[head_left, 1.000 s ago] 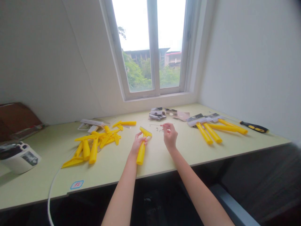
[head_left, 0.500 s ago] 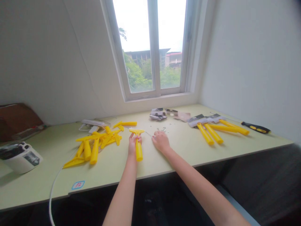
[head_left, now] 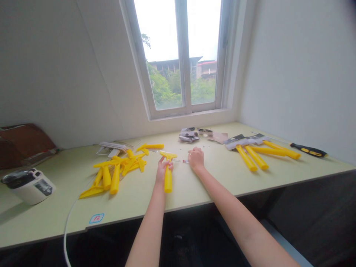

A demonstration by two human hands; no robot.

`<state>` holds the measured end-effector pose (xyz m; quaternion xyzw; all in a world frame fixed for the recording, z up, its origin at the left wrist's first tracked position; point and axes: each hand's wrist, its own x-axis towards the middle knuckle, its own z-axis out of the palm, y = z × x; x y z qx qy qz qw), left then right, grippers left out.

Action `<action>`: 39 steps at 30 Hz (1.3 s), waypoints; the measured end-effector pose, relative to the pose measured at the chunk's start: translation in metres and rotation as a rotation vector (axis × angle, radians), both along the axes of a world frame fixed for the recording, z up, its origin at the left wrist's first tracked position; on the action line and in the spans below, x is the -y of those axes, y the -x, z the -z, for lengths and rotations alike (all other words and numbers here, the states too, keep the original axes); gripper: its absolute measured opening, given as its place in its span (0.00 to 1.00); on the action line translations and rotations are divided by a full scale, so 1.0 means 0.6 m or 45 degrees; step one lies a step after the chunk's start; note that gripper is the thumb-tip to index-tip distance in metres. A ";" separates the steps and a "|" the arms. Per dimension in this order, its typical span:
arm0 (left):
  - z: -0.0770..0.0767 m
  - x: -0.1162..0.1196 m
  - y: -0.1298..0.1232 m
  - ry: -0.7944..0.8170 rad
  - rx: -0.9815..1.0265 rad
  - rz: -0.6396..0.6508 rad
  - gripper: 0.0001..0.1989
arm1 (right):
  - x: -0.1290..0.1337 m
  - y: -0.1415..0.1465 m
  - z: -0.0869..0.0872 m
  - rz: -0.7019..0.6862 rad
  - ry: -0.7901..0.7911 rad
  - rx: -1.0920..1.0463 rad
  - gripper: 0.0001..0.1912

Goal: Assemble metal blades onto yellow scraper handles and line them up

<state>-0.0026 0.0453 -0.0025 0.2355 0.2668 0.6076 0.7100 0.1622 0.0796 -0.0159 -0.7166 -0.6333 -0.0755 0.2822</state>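
My left hand (head_left: 164,168) is wrapped round a yellow plastic scraper handle (head_left: 168,180), its wide T-shaped head pointing away from me. To its right, my right hand (head_left: 196,158) rests on the table with fingers curled inward, over the spot where small metal pieces lie. Whatever its fingertips hold, if anything, is hidden. Between the hands lies a thin metal rod with a reddish part (head_left: 184,161), probably a small screwdriver, its end close to my right hand. A few tiny metal pieces (head_left: 204,146) show beyond the fingers.
Loose yellow scraper parts (head_left: 115,172) are heaped on the left, near a white power strip (head_left: 112,146) and a lidded mug (head_left: 29,187). Packaged blades (head_left: 189,134) lie at the back. Scrapers with wide blades (head_left: 251,157) and a black-yellow screwdriver (head_left: 308,150) lie right.
My right hand has moved forward over the small metal pieces, covering most of them and baring the reddish part of the rod. My left hand keeps its hold. The view has shifted slightly.
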 end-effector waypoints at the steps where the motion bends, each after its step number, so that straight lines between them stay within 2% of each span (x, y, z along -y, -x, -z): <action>1: 0.000 0.000 -0.001 0.010 0.001 0.005 0.24 | 0.000 0.000 0.001 0.012 0.008 -0.006 0.13; 9: 0.001 -0.003 -0.002 0.010 -0.037 0.049 0.23 | -0.002 0.000 -0.001 0.047 0.061 0.017 0.13; 18: 0.004 -0.002 -0.002 -0.006 -0.039 0.072 0.25 | -0.009 0.000 -0.002 -0.017 0.096 0.048 0.12; 25: 0.008 -0.003 -0.002 -0.021 -0.006 0.095 0.28 | -0.009 -0.002 -0.001 0.025 0.057 0.030 0.12; 30: 0.009 -0.005 -0.002 -0.018 -0.005 0.107 0.29 | -0.012 -0.006 0.005 0.047 -0.019 -0.082 0.13; 33: 0.006 -0.003 -0.003 -0.016 0.003 0.119 0.28 | -0.010 -0.005 0.003 -0.079 -0.157 -0.321 0.11; 37: -0.001 0.004 -0.005 -0.028 0.039 0.219 0.27 | -0.004 0.004 0.000 -0.480 -0.227 -0.888 0.10; 39: -0.005 0.009 -0.005 -0.037 0.079 0.258 0.26 | -0.001 0.009 -0.001 -0.599 -0.266 -1.052 0.11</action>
